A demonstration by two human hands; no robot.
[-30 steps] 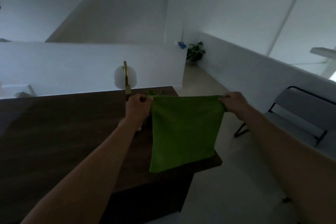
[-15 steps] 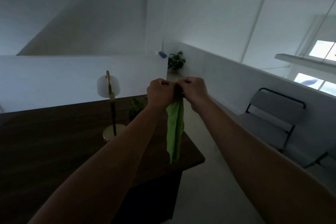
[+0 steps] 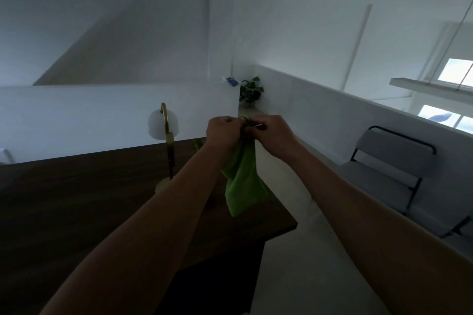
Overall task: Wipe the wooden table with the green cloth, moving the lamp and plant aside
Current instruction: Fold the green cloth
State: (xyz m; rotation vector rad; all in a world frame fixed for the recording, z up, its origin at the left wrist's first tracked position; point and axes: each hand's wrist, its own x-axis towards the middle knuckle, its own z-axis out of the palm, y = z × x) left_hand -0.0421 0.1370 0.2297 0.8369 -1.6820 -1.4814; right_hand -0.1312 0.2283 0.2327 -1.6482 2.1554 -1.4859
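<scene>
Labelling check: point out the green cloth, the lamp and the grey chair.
green cloth (image 3: 243, 184), head view, middle of the hanging fold.
lamp (image 3: 155, 124), head view, white shade.
grey chair (image 3: 391, 151), head view, backrest.

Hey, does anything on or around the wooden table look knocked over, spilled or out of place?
Nothing stands out. The lamp stands upright on the table, and both hands hold the green cloth above its corner.

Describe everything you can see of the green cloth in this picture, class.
The green cloth is bright lime, soft and matte, like microfibre. It hangs folded and bunched into a narrow, creased drape, held in the air above the wooden table's near right corner without touching it. Its top edge is pinched between the left hand and right hand, which meet there; its lower end dangles free.
</scene>
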